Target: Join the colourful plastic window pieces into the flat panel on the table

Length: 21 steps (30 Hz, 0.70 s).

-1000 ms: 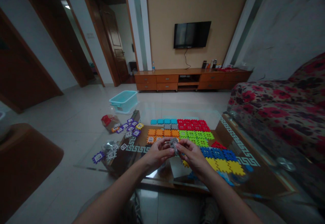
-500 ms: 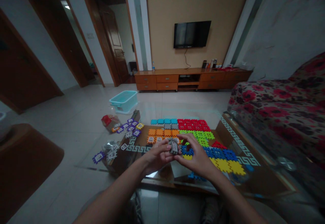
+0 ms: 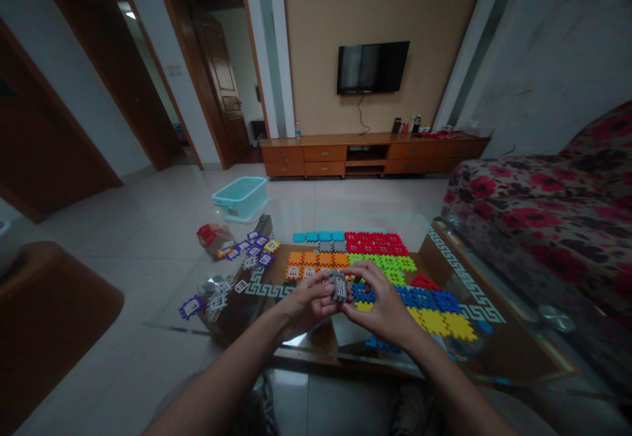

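Observation:
A small grey interlocking puzzle tile with a white window-shaped insert is held up over the near side of the glass table. My left hand grips its left side, the thumb across its face and the fingers beneath. From the other side, my right hand pinches the tile's right edge between index finger and thumb. Just behind the hands lie joined orange tiles, some with white windows. Lime green tiles, blue tiles and yellow tiles spread to the right, partly hidden by my right hand.
Purple tiles with white windows lie loose at the table's left, near a red and brown bag. Red tiles and light blue tiles form the far rows. Beyond stands a turquoise bin; a flowered sofa is at right.
The grey tile has turned slightly, so its white window faces me more. My right fingertips have shifted a little along its edge; both hands stay in about the same place.

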Available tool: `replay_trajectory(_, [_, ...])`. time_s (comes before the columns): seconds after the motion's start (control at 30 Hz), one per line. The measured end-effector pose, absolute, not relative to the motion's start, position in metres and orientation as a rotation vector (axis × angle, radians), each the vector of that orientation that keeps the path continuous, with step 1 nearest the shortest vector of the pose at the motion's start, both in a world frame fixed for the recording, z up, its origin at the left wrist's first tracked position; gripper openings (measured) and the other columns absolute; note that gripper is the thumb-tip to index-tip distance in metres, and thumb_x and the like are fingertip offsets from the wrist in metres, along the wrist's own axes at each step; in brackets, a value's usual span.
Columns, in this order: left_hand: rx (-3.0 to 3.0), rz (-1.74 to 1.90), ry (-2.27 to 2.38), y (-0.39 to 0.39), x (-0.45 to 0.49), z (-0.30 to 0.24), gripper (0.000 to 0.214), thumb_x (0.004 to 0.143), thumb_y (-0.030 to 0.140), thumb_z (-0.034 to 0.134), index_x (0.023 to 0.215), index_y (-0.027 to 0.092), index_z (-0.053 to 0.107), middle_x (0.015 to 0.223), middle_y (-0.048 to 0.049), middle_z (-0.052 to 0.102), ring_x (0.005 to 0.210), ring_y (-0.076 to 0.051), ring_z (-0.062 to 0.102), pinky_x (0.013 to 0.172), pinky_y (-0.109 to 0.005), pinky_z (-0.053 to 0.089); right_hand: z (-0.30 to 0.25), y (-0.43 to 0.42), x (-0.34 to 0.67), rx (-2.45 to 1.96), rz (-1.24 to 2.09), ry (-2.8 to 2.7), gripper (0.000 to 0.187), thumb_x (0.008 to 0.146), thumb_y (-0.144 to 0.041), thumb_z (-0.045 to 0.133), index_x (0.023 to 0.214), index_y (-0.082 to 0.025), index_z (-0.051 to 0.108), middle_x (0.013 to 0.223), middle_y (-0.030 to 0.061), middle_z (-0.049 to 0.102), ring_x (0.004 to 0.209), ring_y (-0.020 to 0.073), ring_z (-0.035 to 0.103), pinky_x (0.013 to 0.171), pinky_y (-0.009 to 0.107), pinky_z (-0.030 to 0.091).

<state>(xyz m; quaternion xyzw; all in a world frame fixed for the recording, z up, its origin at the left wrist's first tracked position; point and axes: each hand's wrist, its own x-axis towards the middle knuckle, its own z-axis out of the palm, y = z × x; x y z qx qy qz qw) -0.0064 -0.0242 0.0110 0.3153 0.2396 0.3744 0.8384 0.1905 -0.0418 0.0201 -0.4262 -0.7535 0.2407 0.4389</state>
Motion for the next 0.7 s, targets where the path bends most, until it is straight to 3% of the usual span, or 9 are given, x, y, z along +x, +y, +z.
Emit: replay_trajectory(0.7, [0.69, 0.775, 0.508, -0.0238, -0.0074, 0.011, 0.055, 0.07, 0.025, 0.081, 0.116, 0.014, 0.053, 0.109, -0.0128, 0.069, 0.094, -0.022, 0.07, 0.087, -0.033, 0.051, 0.0209, -0.0434, 0.1912, -1.074, 0.54, -1.95, 0.05, 0.071, -0.018, 0.071, 0.118, -0.026, 0.057, 0.115, 0.0056, 0.056, 0.107, 0.024, 0.056, 0.087, 0.04, 0.05])
